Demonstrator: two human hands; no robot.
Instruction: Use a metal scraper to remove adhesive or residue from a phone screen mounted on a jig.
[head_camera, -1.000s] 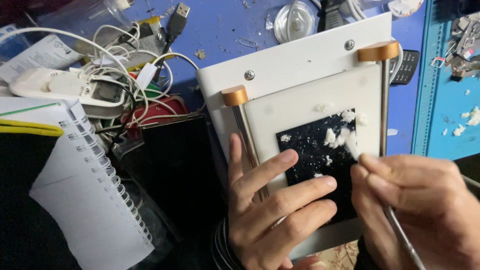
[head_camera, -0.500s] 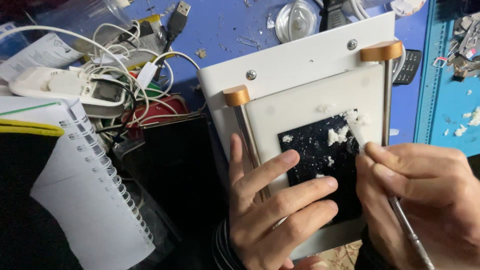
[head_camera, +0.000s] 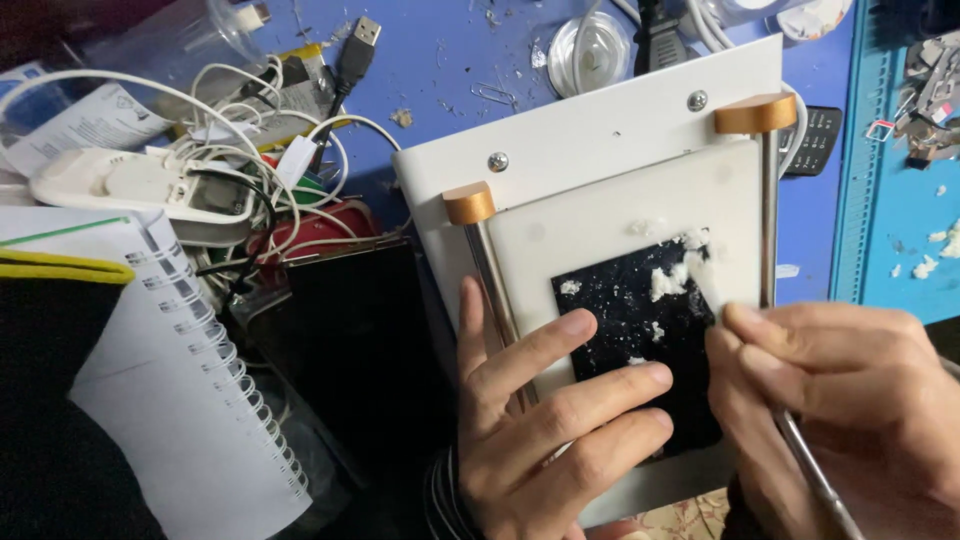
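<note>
Flat black rectangular panel (head_camera: 640, 340), glossy and flecked with crumbly white residue (head_camera: 668, 281), lies on the matte white plate (head_camera: 560, 250) of a white metal fixture (head_camera: 600, 140) with copper-capped steel side rods, hemmed in on the cluttered blue surface (head_camera: 440, 70). Left hand (head_camera: 540, 420): fingers spread flat, pinning the panel's lower-left edge. Right hand (head_camera: 850, 400): closed around a thin metal tool (head_camera: 815, 475), its pale tip apparently at the panel's upper-right corner.

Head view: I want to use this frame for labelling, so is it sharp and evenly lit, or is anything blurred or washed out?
Head view: mostly sharp and evenly lit; the black panel and its white crumbs are crisp. The white plate is bright but not blown out. The right hand and its metal tool look slightly soft at the lower edge. The dark notebook cover loses detail in shadow.
</note>
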